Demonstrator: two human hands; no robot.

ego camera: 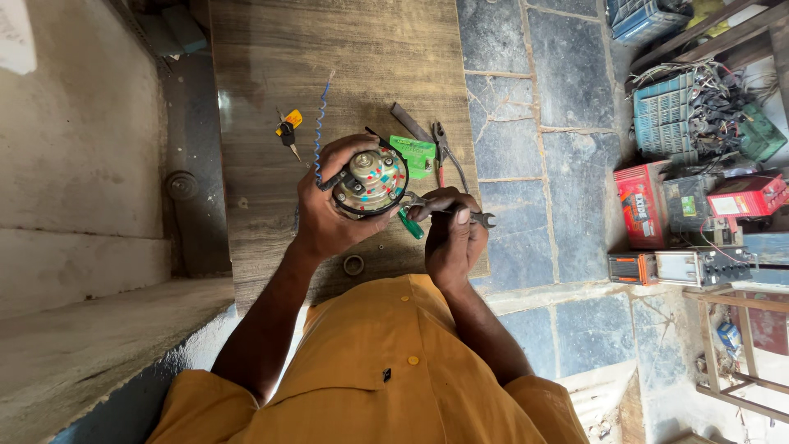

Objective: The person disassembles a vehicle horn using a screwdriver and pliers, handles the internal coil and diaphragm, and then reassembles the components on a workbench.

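Orange shirt lowest; both hands work a round motor part over the bench.
Left hand wraps it; right hand at 3 o'clock grips spanner. Washer at 6 already off; part not fully stripped, I judge.

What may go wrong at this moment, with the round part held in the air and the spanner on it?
The spanner in the right hand might slip off and hit the left hand gripping the round part. The part is held above the board, so loosened bits could drop and roll off, like the ring near its edge.
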